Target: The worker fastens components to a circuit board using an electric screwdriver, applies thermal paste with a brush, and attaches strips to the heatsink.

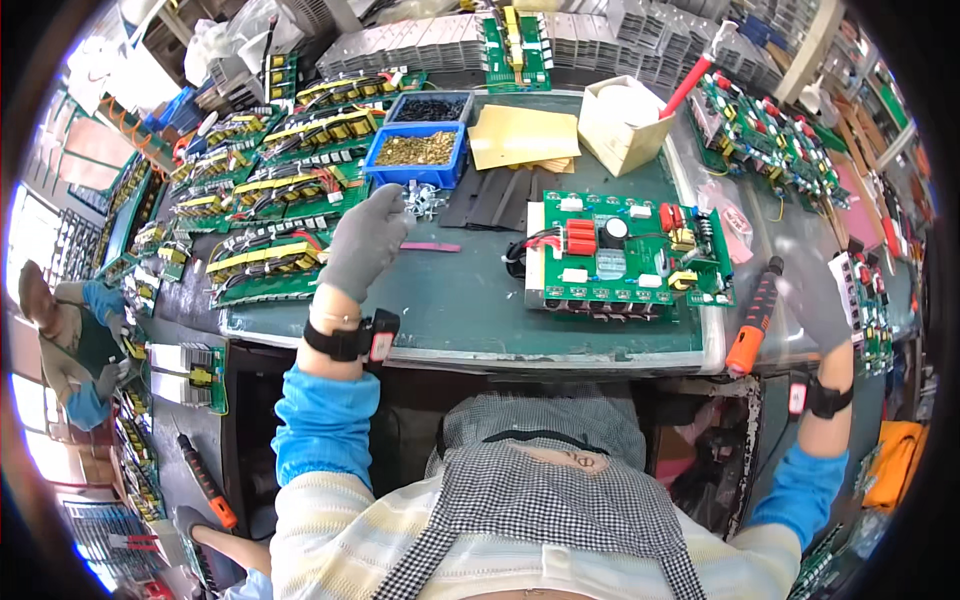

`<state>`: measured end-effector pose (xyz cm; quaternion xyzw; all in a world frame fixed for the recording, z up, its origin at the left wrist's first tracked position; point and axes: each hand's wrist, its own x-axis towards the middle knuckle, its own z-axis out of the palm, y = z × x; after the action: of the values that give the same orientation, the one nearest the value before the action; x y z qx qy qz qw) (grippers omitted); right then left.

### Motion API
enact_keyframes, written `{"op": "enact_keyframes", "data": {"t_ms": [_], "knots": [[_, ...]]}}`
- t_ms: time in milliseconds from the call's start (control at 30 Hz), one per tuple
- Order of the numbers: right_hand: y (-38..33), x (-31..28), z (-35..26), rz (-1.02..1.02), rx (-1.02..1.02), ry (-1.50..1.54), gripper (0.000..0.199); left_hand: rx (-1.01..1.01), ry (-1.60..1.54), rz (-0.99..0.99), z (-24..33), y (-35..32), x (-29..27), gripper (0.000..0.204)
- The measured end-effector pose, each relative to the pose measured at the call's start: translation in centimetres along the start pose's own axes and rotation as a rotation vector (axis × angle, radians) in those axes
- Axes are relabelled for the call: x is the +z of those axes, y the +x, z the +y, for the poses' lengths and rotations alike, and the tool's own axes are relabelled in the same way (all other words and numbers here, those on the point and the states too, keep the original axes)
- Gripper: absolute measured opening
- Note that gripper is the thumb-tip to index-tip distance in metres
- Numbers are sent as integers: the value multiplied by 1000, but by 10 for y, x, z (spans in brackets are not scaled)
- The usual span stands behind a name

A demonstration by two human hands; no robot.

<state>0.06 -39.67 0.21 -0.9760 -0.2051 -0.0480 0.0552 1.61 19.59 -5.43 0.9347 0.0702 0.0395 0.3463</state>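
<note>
Left hand [368,238], in a grey glove, is raised over the left part of the workbench [470,310], fingers pinched on small metal clips [420,196] just in front of the blue bin of brass parts [420,152]. Right hand [822,318], blurred at the bench's right edge, is beside an orange-handled screwdriver [755,315]; its grip cannot be determined. A green circuit board [625,255] lies between them near the front edge.

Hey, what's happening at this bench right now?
A person at a green mat reaches the gloved left hand to small metal parts by a blue bin of screws. The right hand is blurred beside an orange electric screwdriver. A green circuit board lies between them.
</note>
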Motion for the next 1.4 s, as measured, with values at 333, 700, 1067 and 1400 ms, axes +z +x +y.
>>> {"op": "enact_keyframes", "data": {"t_ms": [333, 700, 1067, 1400], "knots": [[-38, 61, 28, -69, 68, -251, 75, 22, 382, -110, 11, 58, -3, 29], [-2, 59, 8, -110, -290, -437, 41, 89, 575, -145, 36, 144, 6, 42], [-23, 20, -19, 95, -108, -554, 35, 78, 46, -188, -16, 184, 19, 16], [-51, -10, -66, 769, 279, 444, 61, 34, -376, 69, -58, 205, 30, 17]]}}
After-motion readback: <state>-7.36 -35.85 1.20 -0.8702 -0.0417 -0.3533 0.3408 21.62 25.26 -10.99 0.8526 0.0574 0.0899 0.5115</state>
